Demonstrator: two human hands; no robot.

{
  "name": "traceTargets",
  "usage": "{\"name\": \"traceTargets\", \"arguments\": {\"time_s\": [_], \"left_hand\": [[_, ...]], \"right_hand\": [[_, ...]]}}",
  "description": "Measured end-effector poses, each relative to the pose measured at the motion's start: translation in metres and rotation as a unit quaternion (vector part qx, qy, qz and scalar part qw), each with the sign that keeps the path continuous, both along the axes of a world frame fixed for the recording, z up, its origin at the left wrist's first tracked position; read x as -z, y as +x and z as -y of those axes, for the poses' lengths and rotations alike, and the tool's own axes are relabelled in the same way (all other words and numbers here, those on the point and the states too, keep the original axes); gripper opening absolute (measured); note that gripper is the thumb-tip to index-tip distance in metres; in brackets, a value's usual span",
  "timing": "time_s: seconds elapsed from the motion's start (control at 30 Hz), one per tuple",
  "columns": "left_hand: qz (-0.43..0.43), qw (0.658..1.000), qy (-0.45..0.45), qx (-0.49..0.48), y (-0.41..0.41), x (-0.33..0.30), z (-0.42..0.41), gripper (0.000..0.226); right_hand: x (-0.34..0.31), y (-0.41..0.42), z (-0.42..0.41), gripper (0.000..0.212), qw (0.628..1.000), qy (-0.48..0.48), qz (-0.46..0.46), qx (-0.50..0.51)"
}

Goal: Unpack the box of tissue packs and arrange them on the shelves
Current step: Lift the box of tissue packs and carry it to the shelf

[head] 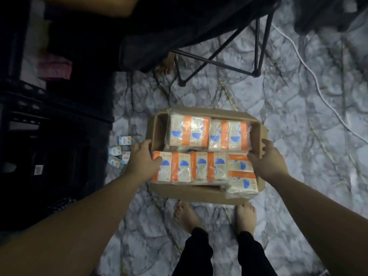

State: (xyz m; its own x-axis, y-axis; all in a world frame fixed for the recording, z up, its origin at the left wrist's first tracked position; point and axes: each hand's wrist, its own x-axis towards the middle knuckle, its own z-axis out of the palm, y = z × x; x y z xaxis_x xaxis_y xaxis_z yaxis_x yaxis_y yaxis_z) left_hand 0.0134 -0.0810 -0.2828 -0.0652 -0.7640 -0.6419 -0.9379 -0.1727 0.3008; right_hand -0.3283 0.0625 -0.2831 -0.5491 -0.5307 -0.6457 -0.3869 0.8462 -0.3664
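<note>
An open cardboard box [201,193] sits on the marble-patterned floor just ahead of my bare feet. It holds several clear-wrapped bundles of tissue packs [189,131] in white, orange and blue. My left hand [142,160] grips the box's left wall, thumb lying on the near-left bundle [171,169]. My right hand [266,161] holds the right wall, thumb inside by the right-hand bundle [240,165], fingers outside. The dark shelving unit [49,120] stands to the left.
A few small loose tissue packs [119,151] lie on the floor between box and shelves. A black folding chair [219,62] stands beyond the box, with someone's bare foot [165,66] under it. A white cable [310,76] runs across the floor at right.
</note>
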Motion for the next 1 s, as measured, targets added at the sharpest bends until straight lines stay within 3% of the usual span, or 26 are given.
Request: {"name": "traceTargets", "arguments": {"time_s": [0.13, 0.3, 0.47, 0.63, 0.83, 1.0], "left_hand": [[-0.018, 1.000, -0.001, -0.010, 0.008, 0.036, 0.017, 0.076], [-0.058, 0.997, -0.035, -0.039, 0.002, 0.066, 0.033, 0.047], [-0.064, 0.997, -0.017, -0.043, -0.005, 0.080, 0.048, 0.072], [-0.067, 0.997, -0.019, -0.036, 0.001, 0.087, 0.055, 0.073], [-0.100, 0.994, -0.035, -0.021, 0.014, 0.079, 0.047, 0.072], [-0.116, 0.990, -0.045, -0.067, 0.027, 0.058, 0.019, 0.073]], "right_hand": [[0.030, -0.001, 0.003, 0.063, 0.999, 0.018, -0.004, 0.040], [0.049, -0.006, 0.002, 0.065, 0.997, 0.009, -0.004, 0.081], [0.059, -0.010, 0.008, 0.077, 0.997, 0.021, -0.020, 0.074], [0.068, -0.028, 0.011, 0.086, 0.998, 0.046, -0.033, 0.019], [0.070, -0.037, 0.003, 0.081, 0.999, 0.026, -0.025, -0.008], [0.059, -0.028, -0.006, 0.077, 0.999, 0.013, -0.033, -0.027]]}}
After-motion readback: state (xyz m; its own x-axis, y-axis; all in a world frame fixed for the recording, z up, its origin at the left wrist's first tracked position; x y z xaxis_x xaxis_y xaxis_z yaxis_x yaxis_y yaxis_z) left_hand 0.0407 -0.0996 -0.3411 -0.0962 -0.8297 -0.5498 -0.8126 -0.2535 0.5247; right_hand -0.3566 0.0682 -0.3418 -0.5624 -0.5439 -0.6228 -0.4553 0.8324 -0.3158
